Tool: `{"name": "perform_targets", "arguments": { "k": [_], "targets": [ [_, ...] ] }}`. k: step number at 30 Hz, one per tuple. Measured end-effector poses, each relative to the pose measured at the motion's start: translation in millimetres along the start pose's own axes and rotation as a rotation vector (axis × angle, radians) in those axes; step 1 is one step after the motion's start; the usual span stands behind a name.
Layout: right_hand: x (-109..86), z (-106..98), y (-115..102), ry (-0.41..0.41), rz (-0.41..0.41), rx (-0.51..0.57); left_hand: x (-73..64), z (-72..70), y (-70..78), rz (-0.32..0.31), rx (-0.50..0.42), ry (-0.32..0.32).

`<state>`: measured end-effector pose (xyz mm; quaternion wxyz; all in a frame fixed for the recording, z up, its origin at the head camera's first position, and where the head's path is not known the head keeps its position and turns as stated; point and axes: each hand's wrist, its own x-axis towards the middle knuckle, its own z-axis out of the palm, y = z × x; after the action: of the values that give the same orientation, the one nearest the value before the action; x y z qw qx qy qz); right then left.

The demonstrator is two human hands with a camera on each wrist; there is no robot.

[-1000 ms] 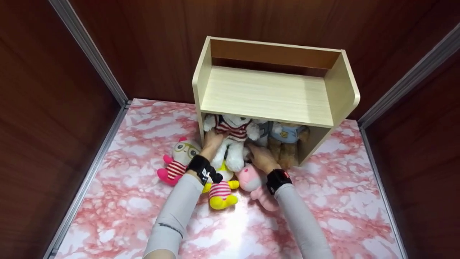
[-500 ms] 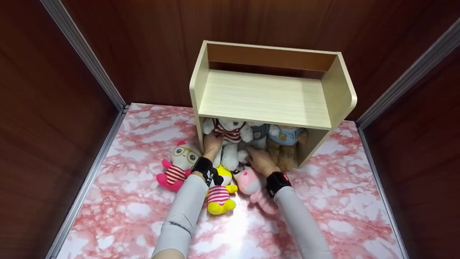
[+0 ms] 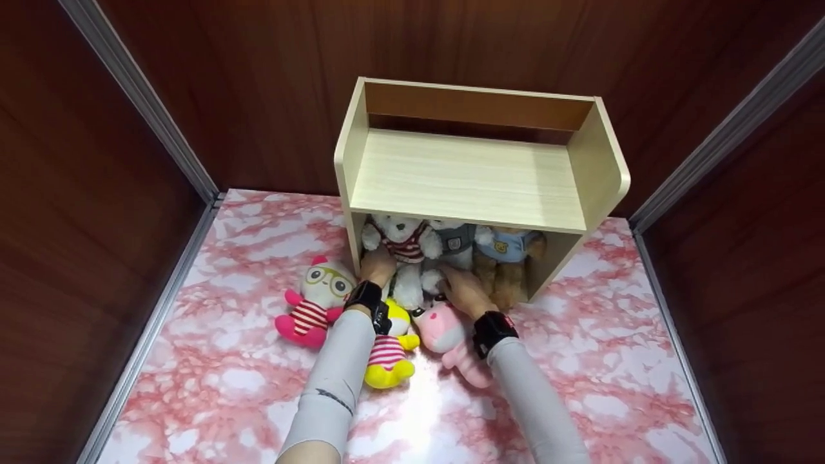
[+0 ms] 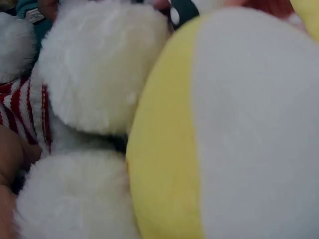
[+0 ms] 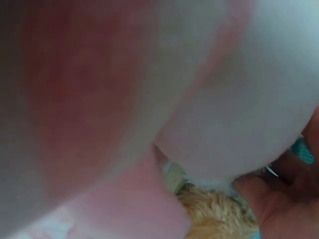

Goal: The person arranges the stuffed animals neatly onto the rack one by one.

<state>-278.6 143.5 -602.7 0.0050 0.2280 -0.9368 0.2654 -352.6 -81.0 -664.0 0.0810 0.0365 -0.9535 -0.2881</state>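
Observation:
In the head view, a white plush dog (image 3: pixel 405 250) in a red-and-white striped sweater sits at the left of the shelf's lower compartment. My left hand (image 3: pixel 378 266) grips its lower side; the left wrist view shows that hand's edge (image 4: pixel 11 162) by the sweater. Beside the dog sits a white plush toy (image 3: pixel 454 240) in a grey shirt. My right hand (image 3: pixel 465 290) is at that toy's white foot (image 3: pixel 433 281), with its fingertips partly hidden. Below the hands lie a yellow plush doll (image 3: pixel 389 354) and a pink plush toy (image 3: pixel 445 328), which fills much of the right wrist view.
A brown teddy bear (image 3: pixel 508 254) in a blue shirt sits at the compartment's right. A pink plush panda (image 3: pixel 311 316) with yellow glasses lies left of my left arm. The wooden shelf (image 3: pixel 464 177) stands against the dark back wall (image 3: pixel 477 38).
The plush dog has shifted left and slightly deeper into the compartment, my left hand following it. More of the grey-shirted toy now shows. The right hand stays beside the toys.

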Motion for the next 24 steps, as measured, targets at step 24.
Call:
{"name": "perform_targets", "arguments": {
  "k": [24],
  "targets": [
    [19.5,-15.4,5.1,0.533,-0.01,-0.274,-66.6,-80.2,46.7,-0.042,-0.17,-0.048]
  ]
}}
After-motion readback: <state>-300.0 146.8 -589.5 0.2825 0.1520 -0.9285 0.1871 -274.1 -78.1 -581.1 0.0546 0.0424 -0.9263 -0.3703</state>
